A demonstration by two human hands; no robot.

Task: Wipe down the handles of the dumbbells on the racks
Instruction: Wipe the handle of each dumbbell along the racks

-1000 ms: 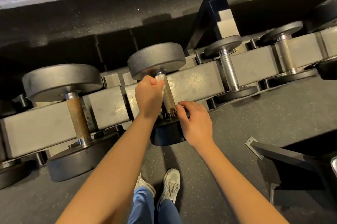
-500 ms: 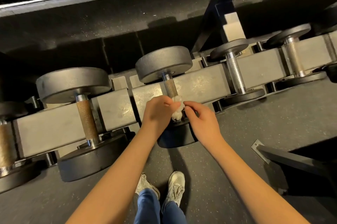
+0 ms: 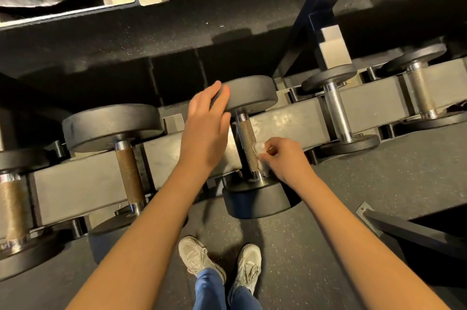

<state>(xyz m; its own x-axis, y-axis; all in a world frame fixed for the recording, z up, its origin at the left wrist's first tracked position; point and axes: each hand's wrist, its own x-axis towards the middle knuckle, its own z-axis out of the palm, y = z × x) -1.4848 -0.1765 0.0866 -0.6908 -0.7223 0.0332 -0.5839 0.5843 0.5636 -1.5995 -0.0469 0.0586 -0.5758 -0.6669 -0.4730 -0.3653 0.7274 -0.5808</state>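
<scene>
Where a low rack [image 3: 290, 120] crosses the view, a dumbbell [image 3: 252, 92] lies straight ahead of the person. Its handle [image 3: 246, 140] runs away from them, from near head to far head. The left hand [image 3: 204, 127], fingers straight and spread, reaches the far head's left edge. The right hand [image 3: 285, 158], nearer the handle, pinches a white wipe [image 3: 260, 149] against its lower right side. The next stroke likely runs up the handle, away from the body.
</scene>
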